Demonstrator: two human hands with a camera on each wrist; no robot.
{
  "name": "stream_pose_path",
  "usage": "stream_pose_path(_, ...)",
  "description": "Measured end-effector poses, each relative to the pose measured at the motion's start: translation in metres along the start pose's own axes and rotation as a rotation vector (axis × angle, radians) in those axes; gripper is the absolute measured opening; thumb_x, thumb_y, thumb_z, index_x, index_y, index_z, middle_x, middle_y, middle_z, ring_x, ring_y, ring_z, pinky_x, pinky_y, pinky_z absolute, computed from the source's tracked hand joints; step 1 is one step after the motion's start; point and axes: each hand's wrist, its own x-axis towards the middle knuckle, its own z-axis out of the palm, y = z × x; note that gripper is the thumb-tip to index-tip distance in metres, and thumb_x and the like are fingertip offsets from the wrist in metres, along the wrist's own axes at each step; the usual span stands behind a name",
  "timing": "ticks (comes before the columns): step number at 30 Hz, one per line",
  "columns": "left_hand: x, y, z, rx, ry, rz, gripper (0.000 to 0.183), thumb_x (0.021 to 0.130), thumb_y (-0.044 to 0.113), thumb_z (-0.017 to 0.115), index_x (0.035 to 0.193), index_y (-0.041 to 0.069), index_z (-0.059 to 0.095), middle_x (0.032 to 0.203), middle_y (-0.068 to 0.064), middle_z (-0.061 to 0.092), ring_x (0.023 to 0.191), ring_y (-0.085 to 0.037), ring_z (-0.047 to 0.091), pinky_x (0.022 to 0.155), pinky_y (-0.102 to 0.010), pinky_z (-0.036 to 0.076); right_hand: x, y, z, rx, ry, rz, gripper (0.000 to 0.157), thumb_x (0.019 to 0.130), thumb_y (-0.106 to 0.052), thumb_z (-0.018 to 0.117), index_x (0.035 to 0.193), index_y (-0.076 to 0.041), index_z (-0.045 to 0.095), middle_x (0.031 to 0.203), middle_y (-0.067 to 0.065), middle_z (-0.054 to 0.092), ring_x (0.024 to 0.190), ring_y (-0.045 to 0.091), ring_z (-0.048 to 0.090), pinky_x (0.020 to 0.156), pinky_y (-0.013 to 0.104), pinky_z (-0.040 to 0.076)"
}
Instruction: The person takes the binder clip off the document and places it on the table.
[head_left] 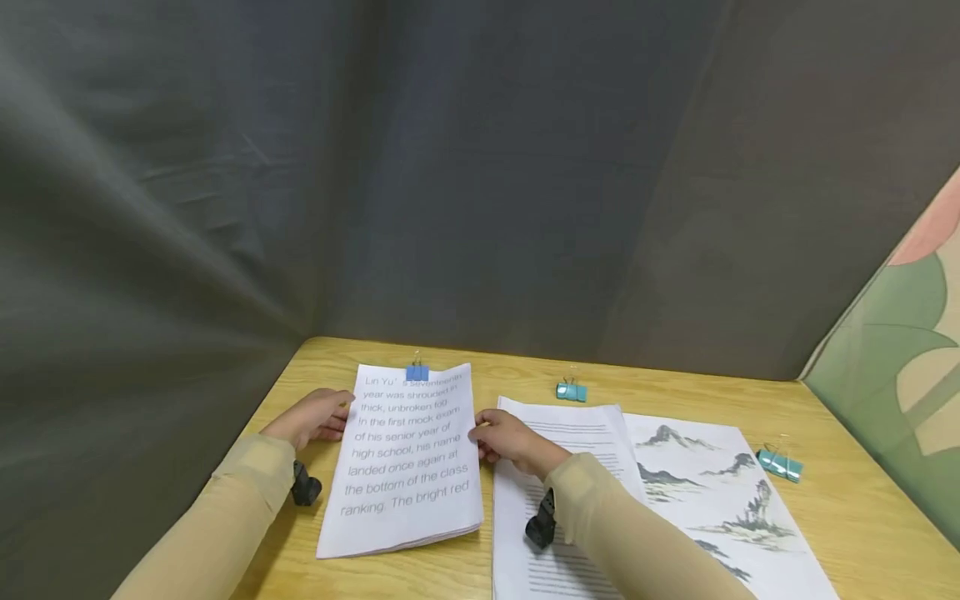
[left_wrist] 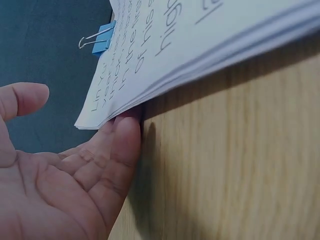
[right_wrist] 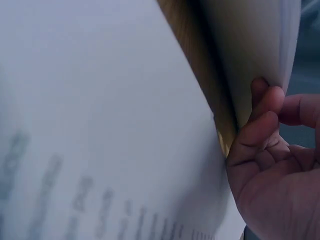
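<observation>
A stack of printed paper sheets with large text lies at the left of the table, a blue binder clip on its top edge. My left hand is at the stack's left edge; in the left wrist view its fingertips reach beneath that edge, while the thumb stands apart from the paper. On the opposite side, my right hand pinches the right edge, which lifts slightly. The right wrist view shows the right fingers curled against the sheets' underside.
Right of the stack, a second text pile lies under my right forearm, beside a sheet with ink mountains. One teal binder clip sits behind the pile, another teal clip at the far right. A dark curtain stands behind the wooden table.
</observation>
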Motion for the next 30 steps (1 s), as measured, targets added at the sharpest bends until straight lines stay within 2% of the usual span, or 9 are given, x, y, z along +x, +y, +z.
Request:
stream_pose_path(7, 0.007, 0.005, 0.003, -0.005, -0.011, 0.016, 0.047, 0.106, 0.023, 0.044, 0.135, -0.013, 0.048, 0.121, -0.024, 0.059, 0.095, -0.026, 0.062, 0.076, -0.032, 0.056, -0.004, -0.001, -0.005, -0.002, -0.044, 0.02, 0.004, 0.098, -0.002, 0.057, 0.095, -0.001, 0.054, 0.071, 0.004, 0.056, 0.063, 0.013, 0.053, 0.056, 0.023, 0.041)
stream_pose_path(13, 0.018, 0.011, 0.007, -0.004, -0.006, 0.003, 0.05, 0.107, 0.023, 0.044, 0.14, -0.015, 0.041, 0.125, -0.026, 0.055, 0.094, -0.025, 0.062, 0.077, -0.032, 0.056, -0.011, -0.002, -0.009, -0.011, -0.062, 0.048, 0.005, 0.099, -0.002, 0.057, 0.094, -0.004, 0.054, 0.072, 0.004, 0.058, 0.064, 0.013, 0.055, 0.058, 0.024, 0.043)
stream_pose_path(20, 0.025, 0.015, 0.015, -0.006, -0.007, 0.019, 0.048, 0.106, 0.02, 0.046, 0.138, -0.016, 0.042, 0.113, -0.021, 0.058, 0.084, -0.02, 0.062, 0.072, -0.03, 0.055, -0.019, 0.003, -0.013, -0.017, -0.105, 0.053, 0.007, 0.098, -0.001, 0.056, 0.094, -0.005, 0.053, 0.073, 0.004, 0.059, 0.063, 0.013, 0.056, 0.058, 0.023, 0.044)
stream_pose_path(24, 0.029, 0.017, 0.02, -0.002, -0.016, 0.029, 0.05, 0.105, 0.018, 0.047, 0.14, -0.017, 0.041, 0.112, -0.021, 0.061, 0.083, -0.02, 0.064, 0.071, -0.03, 0.056, -0.023, 0.005, -0.016, -0.013, -0.128, 0.058, 0.01, 0.098, 0.0, 0.056, 0.092, -0.006, 0.051, 0.072, 0.005, 0.061, 0.062, 0.012, 0.057, 0.057, 0.022, 0.044)
stream_pose_path(30, 0.036, 0.02, 0.025, 0.007, 0.004, 0.042, 0.047, 0.104, 0.015, 0.048, 0.139, -0.018, 0.044, 0.11, -0.02, 0.061, 0.082, -0.019, 0.063, 0.07, -0.029, 0.055, -0.028, 0.005, -0.019, -0.018, -0.171, 0.064, 0.012, 0.099, 0.0, 0.056, 0.09, -0.006, 0.051, 0.073, 0.005, 0.062, 0.062, 0.011, 0.057, 0.056, 0.021, 0.045)
